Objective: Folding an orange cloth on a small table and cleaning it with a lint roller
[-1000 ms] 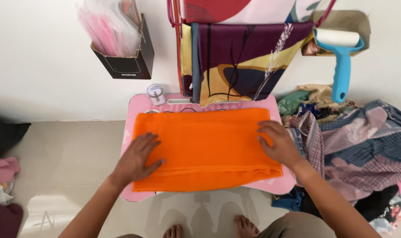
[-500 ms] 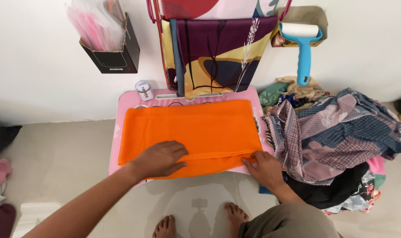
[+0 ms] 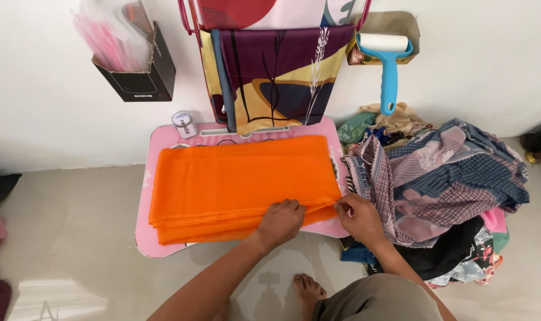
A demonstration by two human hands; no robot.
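Observation:
An orange cloth [image 3: 241, 178], folded in layers, lies spread over a small pink table [image 3: 141, 238]. My left hand [image 3: 280, 221] rests on the cloth's near edge, right of centre, fingers curled over the layers. My right hand [image 3: 358, 217] pinches the cloth's near right corner at the table's edge. The two hands are close together.
A heap of patterned clothes [image 3: 437, 178] lies on the floor to the right. Patterned scarves [image 3: 276, 71] hang on a rack against the wall behind the table. A blue lint roller [image 3: 388, 65], a black box of plastic bags [image 3: 134, 77] and a small tape roll [image 3: 185, 123] are near the wall.
My left hand has slid right along the cloth's near edge to meet my right hand. The right hand has come down from the cloth's right side to its near corner.

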